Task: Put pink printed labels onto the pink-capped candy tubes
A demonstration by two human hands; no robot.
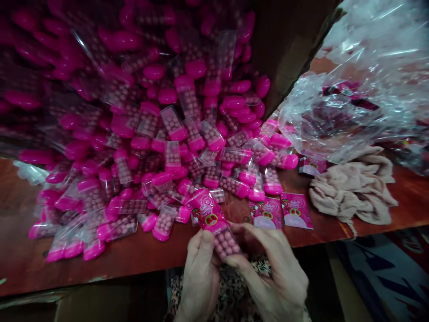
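Note:
Near the table's front edge, my left hand [198,277] and my right hand [279,268] hold one small clear candy container [227,243] between them. Round pink candies show through its lower part. A pink printed label [210,213] with a round yellow-green emblem covers its upper end. My left thumb presses on the container's left side, while my right thumb and fingers close around the lower right end. Just beyond, two flat printed pink labels, a left one [267,213] and a right one [296,211], lie on the table.
A large heap of pink-capped candy containers [174,123] spills from a dark box [284,40] onto the reddish-brown table [140,264]. To the right lie a crumpled beige cloth [355,188] and clear plastic bags [355,103]. A printed sack [385,273] is below the table edge.

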